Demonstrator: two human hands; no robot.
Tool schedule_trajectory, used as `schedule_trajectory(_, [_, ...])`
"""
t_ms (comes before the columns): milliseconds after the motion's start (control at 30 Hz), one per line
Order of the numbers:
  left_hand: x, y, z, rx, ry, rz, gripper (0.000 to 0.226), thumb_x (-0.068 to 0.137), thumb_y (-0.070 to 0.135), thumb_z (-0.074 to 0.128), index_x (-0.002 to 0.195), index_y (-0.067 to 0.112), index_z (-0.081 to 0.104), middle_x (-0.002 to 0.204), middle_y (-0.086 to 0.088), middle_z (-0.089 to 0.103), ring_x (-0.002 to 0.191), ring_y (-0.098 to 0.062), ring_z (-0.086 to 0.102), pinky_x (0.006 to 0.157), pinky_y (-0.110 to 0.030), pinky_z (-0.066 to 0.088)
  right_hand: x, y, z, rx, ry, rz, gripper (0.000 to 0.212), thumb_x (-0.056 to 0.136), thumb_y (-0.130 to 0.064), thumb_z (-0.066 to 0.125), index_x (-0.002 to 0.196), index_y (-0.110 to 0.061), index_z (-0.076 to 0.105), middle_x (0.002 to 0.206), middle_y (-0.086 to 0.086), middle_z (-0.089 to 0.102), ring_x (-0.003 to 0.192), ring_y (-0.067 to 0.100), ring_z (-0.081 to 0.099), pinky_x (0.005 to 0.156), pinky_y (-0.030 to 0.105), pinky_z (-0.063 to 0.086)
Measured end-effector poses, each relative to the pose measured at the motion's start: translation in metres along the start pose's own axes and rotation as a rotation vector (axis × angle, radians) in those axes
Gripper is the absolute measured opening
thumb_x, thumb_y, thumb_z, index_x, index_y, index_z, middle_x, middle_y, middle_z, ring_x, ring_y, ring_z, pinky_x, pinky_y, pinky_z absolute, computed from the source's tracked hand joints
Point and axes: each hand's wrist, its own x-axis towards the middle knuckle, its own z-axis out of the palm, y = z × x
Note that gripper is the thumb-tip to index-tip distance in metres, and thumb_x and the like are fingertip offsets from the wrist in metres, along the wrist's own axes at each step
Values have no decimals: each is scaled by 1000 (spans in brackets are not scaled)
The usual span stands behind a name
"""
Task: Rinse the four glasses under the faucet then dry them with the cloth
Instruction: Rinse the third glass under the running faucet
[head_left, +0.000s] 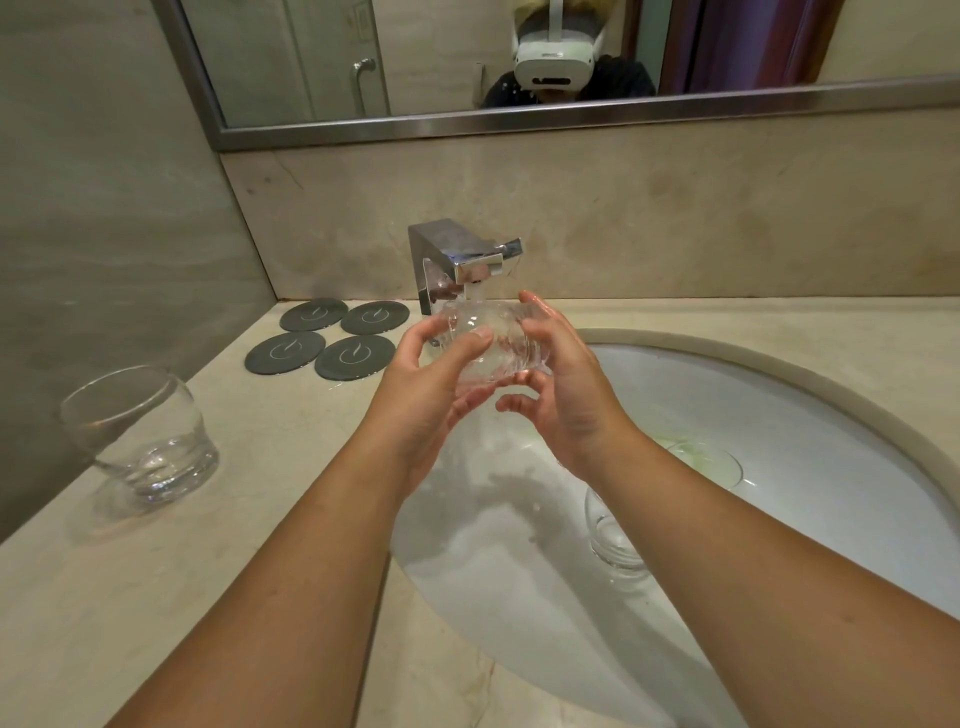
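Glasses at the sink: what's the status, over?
Left hand and right hand both grip one glass under the faucet. Second glass stands on counter. Nothing in the way.

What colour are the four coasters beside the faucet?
The coasters are dark grey with white marks; head view.

no readable text, white emblem on coasters (284, 352)

Four dark coasters (353, 356) on counter (156, 597)
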Motion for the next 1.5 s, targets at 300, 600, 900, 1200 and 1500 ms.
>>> schedule_trajectory(300, [1,-4,-1,79,-27,-41,90,80,32,93,154,40,42,129,-1,70,102,-17,69,95,-34,56,3,2,-3,41,79,-15,36,101,-17,64,135,-30,66,98,7,64,61,18,53,54,31,46])
schedule_trajectory(600, [2,-3,-3,16,-2,-30,59,92,17,83,141,36,56,131,-9,74,118,-26,73,89,-31,58,-2,2,-2,-92,85,-42,39,99,-38,71,137,-39,64,118,1,70,72,17,59,58,34,50])
schedule_trajectory(900, [-1,0,0,-10,3,-95,63,91,36,83,147,31,55,129,-5,73,104,-25,75,90,-31,62,-3,-3,-1,7,71,-32,45,96,-8,60,131,-35,70,99,5,66,61,18,48,51,31,41])
schedule_trajectory(1200, [-1,1,0,15,-35,-10,54,94,8,78,134,39,61,124,-6,75,103,-18,73,87,-30,57,2,2,-4,-4,112,-15,41,97,-40,75,136,-31,65,113,-1,70,58,14,52,51,30,43])
schedule_trajectory(1500, [-1,2,-2,-64,-2,-99,54,94,30,81,144,26,60,130,-9,74,90,-19,77,84,-29,63,1,0,-5,30,80,10,45,98,-18,68,140,-33,63,112,6,65,65,19,54,53,32,44])
